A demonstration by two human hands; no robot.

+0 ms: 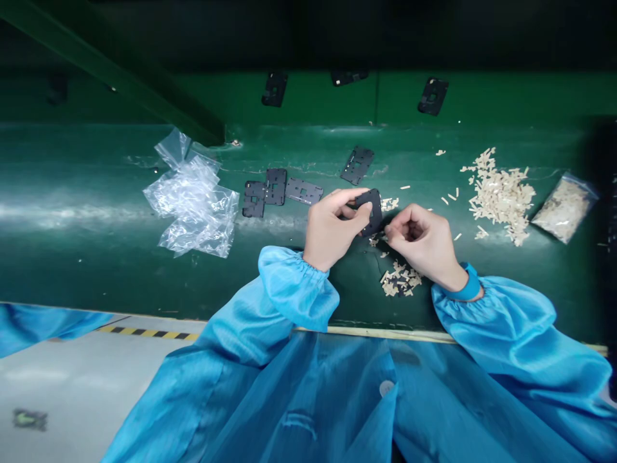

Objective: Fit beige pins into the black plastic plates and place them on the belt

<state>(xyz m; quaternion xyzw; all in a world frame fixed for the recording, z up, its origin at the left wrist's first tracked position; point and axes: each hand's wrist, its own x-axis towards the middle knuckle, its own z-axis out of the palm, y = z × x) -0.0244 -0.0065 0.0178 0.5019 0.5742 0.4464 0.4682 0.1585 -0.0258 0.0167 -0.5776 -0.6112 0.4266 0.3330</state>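
Green glossy workbench [96,270] fills your view, w/ blue gown sleeves [501,328] coming in from the bottom edge. Far left on it: crumpled clear plastic bags [193,206]. Far right: large loose pile of beige strip-shaped bits [501,196], w/ a clear plastic bag of similar-looking bits [563,207] just beside it.

Matte black perforated rectangular plates [276,186] lie in 2 groups: 3 along the far green panel, 4 nearer you, some overlapping. Most beige bits sit in the big pile, w/ only a small heap of beige bits [400,280] below your hands and a few strays around. Can't tell from here whether any plate has bits fitted.

Your left hand [335,228] pinches one more black plate [373,212] btwn thumb and curled fingers, mid-bench, right above the small heap. Your right hand [424,244] has fingertips [393,228] pressed together just by the plate's lower edge; can't tell if they're pinching a tiny bit. Blue wristband [467,283] on right wrist.
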